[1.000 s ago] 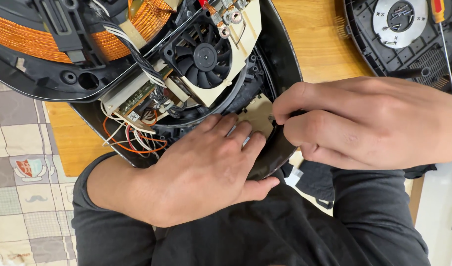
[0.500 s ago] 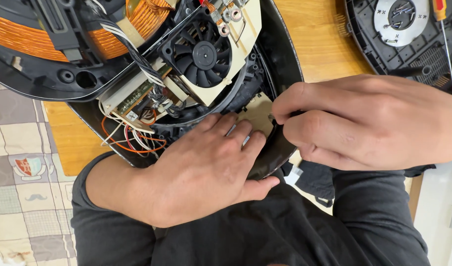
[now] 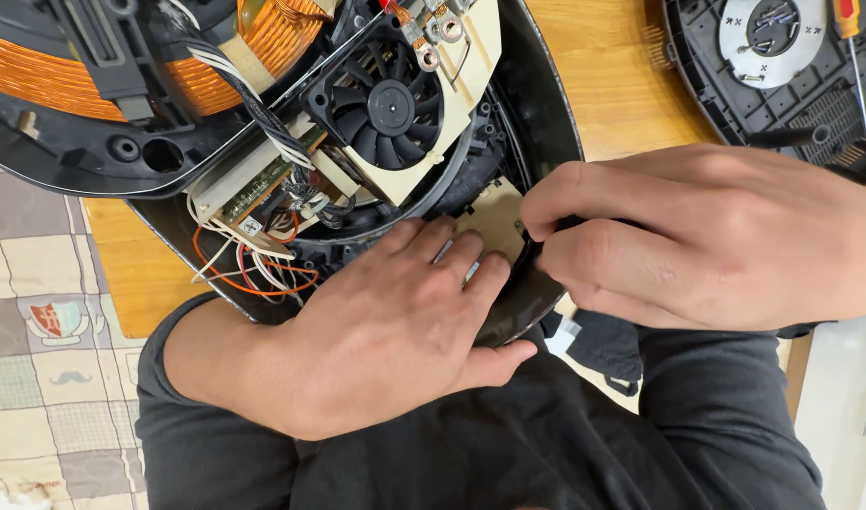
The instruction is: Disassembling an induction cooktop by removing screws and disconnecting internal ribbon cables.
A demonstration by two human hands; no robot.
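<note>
Left hand [image 3: 386, 331] lies flat, fingers together, on a tan circuit board [image 3: 494, 222] inside an opened black induction cooker [image 3: 537, 123]; right hand [image 3: 707, 236] pinches the cooker's near rim beside the board

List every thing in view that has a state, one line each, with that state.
Appliance housing: opened, insides exposed.
Cooling fan: uncovered, seated in its beige frame.
Copper coil: exposed, partly out of view.
Wire bundle: loose, spilling past the circuit board.
Left hand: flat, fingers on the small board.
Right hand: pinching the housing's edge.
Screwdriver: lying on the removed black cover.
</note>
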